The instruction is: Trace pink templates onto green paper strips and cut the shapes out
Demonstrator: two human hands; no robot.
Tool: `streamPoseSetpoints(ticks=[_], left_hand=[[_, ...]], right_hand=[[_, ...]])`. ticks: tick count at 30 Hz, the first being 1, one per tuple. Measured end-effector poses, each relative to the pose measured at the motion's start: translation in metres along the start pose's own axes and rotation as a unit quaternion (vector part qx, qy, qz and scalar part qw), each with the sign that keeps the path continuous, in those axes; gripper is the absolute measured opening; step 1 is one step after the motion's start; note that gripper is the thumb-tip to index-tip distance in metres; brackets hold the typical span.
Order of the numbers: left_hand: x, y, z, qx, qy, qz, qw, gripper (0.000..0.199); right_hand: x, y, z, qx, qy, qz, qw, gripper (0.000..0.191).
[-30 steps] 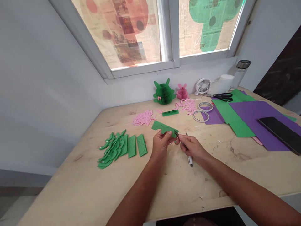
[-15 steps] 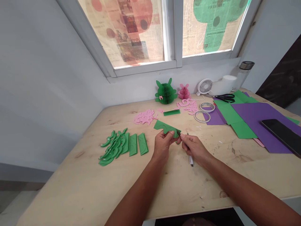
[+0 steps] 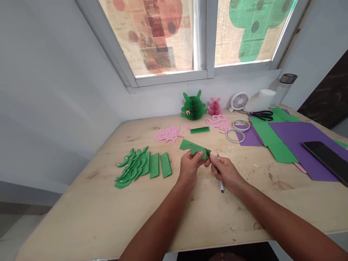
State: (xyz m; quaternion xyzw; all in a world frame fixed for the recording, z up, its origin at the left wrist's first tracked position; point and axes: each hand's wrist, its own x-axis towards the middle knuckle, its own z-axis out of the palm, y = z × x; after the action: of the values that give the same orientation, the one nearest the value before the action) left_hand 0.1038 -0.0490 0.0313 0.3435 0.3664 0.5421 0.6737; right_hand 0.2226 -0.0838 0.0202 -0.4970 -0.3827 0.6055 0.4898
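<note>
My left hand (image 3: 189,168) pinches a folded strip of green paper (image 3: 187,145) with a wavy lower edge and a drawn curve. In my right hand (image 3: 225,169) is a pair of small dark scissors (image 3: 208,154), its handles mostly hidden by the fingers. The blades meet the right end of the strip. A bit of green paper (image 3: 206,164) shows below the left fingers. Under my right hand lies a pen (image 3: 221,186) with a white barrel, partly covered. Left of my hands, two green rectangles (image 3: 154,166) with pencilled curves lie beside a heap of curved green cutouts (image 3: 132,170).
Pink cutouts (image 3: 169,134), a folded green strip (image 3: 200,130) and tape rolls (image 3: 235,136) lie beyond my hands. Green (image 3: 193,106) and pink paper figures (image 3: 214,107) and a fan (image 3: 239,100) stand by the wall. Black scissors (image 3: 262,115), purple paper (image 3: 296,137) and a phone (image 3: 324,156) are at right.
The view has shifted slightly. Both hands keep their hold on the green paper and scissors, with the blades still at the strip's right end.
</note>
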Motion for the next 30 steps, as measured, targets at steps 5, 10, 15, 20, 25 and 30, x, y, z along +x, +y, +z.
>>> streamPoseSetpoints(ticks=[5, 10, 15, 20, 25, 30], left_hand=[[-0.0004, 0.0004, 0.0006, -0.004, -0.001, -0.001, 1.0, 0.021], [-0.0004, 0.0004, 0.0007, -0.004, -0.004, 0.001, 1.0, 0.021], [-0.0004, 0.0009, 0.001, -0.003, -0.01, 0.002, 1.0, 0.022], [-0.0011, 0.0017, 0.0018, -0.002, -0.007, 0.0, 1.0, 0.022], [-0.0015, 0.0021, 0.0023, -0.002, -0.005, 0.0, 1.0, 0.023], [-0.002, 0.0024, 0.0027, -0.004, -0.009, 0.001, 1.0, 0.023]], right_hand=[[0.0002, 0.0007, -0.0001, -0.002, -0.002, -0.004, 1.0, 0.045], [-0.0003, 0.0004, 0.0005, 0.003, 0.002, -0.002, 1.0, 0.045], [0.0007, 0.002, 0.0011, 0.001, 0.007, -0.003, 1.0, 0.045], [0.0009, 0.0025, 0.0012, 0.005, 0.01, -0.005, 1.0, 0.045], [0.0002, 0.0021, 0.0006, 0.005, 0.009, -0.005, 1.0, 0.046], [0.0009, 0.0033, 0.0, 0.006, 0.01, -0.007, 1.0, 0.046]])
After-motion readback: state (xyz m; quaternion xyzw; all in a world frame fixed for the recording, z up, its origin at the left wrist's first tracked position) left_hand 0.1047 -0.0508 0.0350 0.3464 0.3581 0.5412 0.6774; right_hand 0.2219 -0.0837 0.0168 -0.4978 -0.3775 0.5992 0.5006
